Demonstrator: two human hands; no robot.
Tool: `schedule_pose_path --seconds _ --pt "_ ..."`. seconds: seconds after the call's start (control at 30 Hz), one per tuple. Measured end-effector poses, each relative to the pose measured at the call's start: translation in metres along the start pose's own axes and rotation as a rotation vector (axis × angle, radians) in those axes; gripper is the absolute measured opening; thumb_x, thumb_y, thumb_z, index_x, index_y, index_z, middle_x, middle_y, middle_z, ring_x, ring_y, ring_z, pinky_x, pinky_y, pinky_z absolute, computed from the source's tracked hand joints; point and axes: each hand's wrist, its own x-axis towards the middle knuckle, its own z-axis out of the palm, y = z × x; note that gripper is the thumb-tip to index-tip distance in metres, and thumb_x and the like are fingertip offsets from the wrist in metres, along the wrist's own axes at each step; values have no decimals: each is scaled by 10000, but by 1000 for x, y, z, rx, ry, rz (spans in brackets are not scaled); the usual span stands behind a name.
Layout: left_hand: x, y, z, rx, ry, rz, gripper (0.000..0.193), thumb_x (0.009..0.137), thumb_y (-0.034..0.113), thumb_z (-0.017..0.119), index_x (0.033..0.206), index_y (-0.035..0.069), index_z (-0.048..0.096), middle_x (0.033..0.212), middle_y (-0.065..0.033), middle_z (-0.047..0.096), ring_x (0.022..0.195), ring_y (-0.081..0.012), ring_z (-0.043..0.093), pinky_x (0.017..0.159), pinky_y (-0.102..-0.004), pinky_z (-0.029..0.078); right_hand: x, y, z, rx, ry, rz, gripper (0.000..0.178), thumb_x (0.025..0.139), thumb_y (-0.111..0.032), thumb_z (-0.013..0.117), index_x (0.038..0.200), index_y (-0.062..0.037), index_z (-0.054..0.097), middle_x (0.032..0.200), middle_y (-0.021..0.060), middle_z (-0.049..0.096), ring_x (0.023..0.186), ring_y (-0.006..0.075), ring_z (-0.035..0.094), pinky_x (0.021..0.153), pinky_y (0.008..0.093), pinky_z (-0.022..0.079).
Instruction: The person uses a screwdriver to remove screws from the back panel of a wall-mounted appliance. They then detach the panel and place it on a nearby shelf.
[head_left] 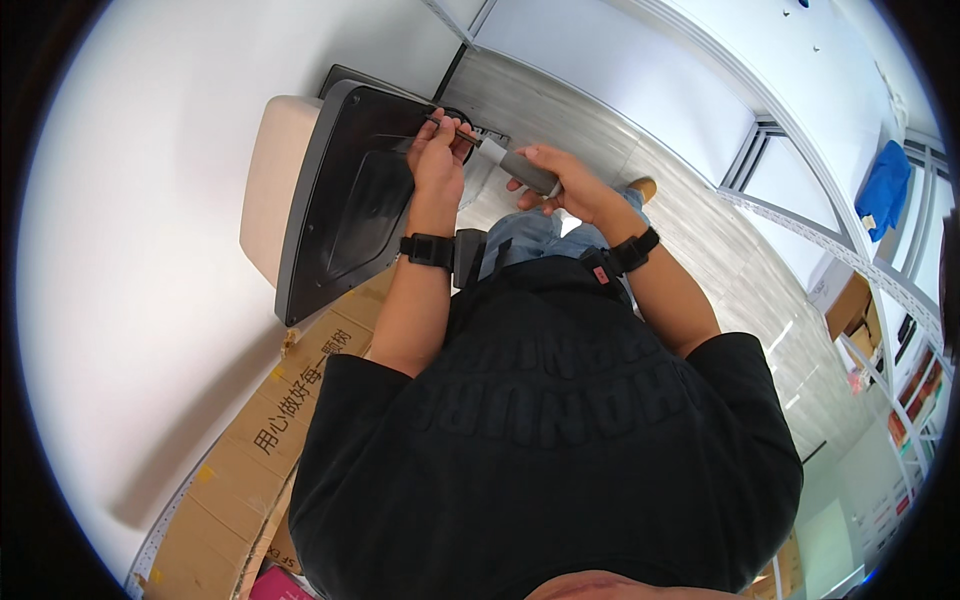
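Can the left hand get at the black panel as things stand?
Probably yes: the left hand is close beside the black panel with nothing visibly between, though it's occupied with the grey screwdriver.

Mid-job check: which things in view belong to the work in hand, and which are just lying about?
Apparently in use:
grey tool, in the right hand
its dark shaft, at the left hand
black-and-cream casing, beside the left hand

Apparently just lying about:
brown cardboard, lower left
blue item, far right
pink item, bottom left

The bare left hand (437, 157) pinches, farther off; the bare right hand (572, 183), slightly nearer, grips with its palm facing left.
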Motion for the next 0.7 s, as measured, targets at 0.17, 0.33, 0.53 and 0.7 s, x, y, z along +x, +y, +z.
schedule_pose_path --seconds 0.17,0.33,0.53,0.7 --pt "-1 0 4 -63 4 -18 169 917 68 589 1076 59 534 882 -63 602 787 -185 616 729 -358 551 8 9 9 -290 231 -182 412 826 -151 693 1193 -71 525 962 56 582 769 128 617 550 235 476" --pt "5 -1 0 -7 22 -25 118 899 106 635 997 86 572 857 -27 604 767 -162 608 682 -305 523 19 23 7 -790 425 -484 420 755 -77 744 1138 -85 572 1000 69 571 777 159 592 601 268 488" --pt "7 1 -2 -2 41 -21 101 904 94 626 990 78 575 864 -32 603 764 -167 610 690 -304 527 17 26 14 -844 430 -618 412 797 -121 719 1168 -70 546 996 78 582 767 174 620 585 271 496" --pt "-3 5 4 -22 53 -22 105 934 62 561 1032 37 591 882 -65 619 807 -181 622 753 -338 545 3 2 0 -8 -22 -18 440 865 -177 653 1242 -31 478 1057 88 563 703 153 639 542 249 503"
